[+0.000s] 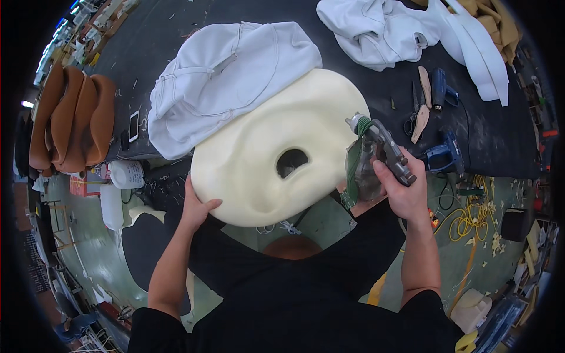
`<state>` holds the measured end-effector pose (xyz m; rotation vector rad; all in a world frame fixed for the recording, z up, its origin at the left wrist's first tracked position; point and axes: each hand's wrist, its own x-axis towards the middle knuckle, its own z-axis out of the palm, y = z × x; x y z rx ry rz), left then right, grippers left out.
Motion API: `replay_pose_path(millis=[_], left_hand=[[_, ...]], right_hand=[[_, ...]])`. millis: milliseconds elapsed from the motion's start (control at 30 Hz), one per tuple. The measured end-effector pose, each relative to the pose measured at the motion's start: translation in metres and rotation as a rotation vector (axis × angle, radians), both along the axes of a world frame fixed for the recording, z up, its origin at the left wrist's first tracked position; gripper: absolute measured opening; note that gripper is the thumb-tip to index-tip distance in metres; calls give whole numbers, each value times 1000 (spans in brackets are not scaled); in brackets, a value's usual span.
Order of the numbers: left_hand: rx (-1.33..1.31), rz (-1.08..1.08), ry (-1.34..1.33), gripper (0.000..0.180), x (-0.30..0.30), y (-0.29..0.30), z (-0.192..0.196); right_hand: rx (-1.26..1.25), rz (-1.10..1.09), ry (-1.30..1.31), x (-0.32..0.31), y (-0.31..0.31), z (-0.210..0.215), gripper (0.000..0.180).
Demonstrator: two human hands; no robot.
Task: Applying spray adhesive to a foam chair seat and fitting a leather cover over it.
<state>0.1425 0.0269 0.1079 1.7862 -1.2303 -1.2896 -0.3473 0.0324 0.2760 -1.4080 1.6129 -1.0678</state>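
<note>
A pale cream foam seat cushion (247, 153) with an oval hole leans across the table's near edge toward my lap. My left hand (197, 207) grips its near left edge, thumb on top and the other fingers hidden at the side and below. My right hand (406, 191) is wrapped round the handle of a spray gun (384, 140) with a see-through cup and green mesh or cord about it. Its nozzle is over the cushion's right part. A white sewn cover (235, 88), crumpled and with visible seams, lies against the cushion's far left side.
Brown curved pads (73, 117) stand at the left near a phone (134, 126). On the right lie scissors (414, 112), a wooden-handled tool (421, 120) and blue-grey power tools (444, 154). More white covers (376, 29) lie behind. A yellow hose (471, 217) coils on the floor.
</note>
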Motion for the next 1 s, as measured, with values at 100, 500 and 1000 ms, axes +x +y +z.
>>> replay_pose_path(millis=[100, 500, 1000], left_hand=[[76, -80, -218, 121, 15, -6, 26], [-1019, -1148, -991, 41, -232, -288, 31], [-1191, -1146, -1032, 42, -256, -374, 11]], right_hand=[[-29, 71, 13, 2, -2, 1, 25], [54, 49, 135, 18, -22, 5, 30], [72, 155, 165, 23, -70, -4, 23]])
